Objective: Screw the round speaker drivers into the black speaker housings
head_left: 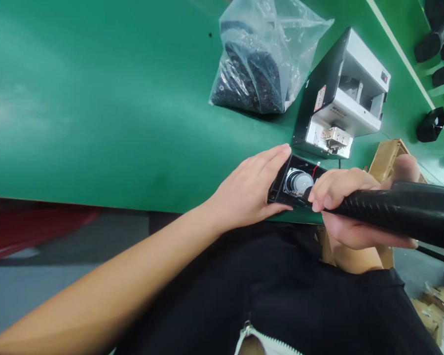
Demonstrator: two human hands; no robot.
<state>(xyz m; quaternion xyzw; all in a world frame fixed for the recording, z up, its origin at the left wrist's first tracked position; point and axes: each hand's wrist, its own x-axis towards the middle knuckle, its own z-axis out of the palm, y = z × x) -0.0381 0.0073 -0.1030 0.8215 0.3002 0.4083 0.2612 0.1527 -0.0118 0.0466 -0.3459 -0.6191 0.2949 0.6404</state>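
My left hand [246, 190] is wrapped around the left end of a black plastic housing [276, 191] at the table's front edge. Inside that housing sits a round silver speaker [300, 181], with a short red wire [314, 170] beside it. A thick black electric screwdriver [395, 209] is gripped in my right hand [346, 195], lying nearly level and pointing left. Its metal bit [296, 193] reaches over the near rim of the speaker; whether it touches a screw is too small to tell. My right fingers cover the right end of the housing.
Just beyond the housing stands a black-and-silver screw feeder [340, 98]. A clear plastic bag [251, 64] of small dark parts lies left of it on the green table [96, 98]. Cardboard boxes [388, 157] are at the right, and black housings [431, 124] stand farther off.
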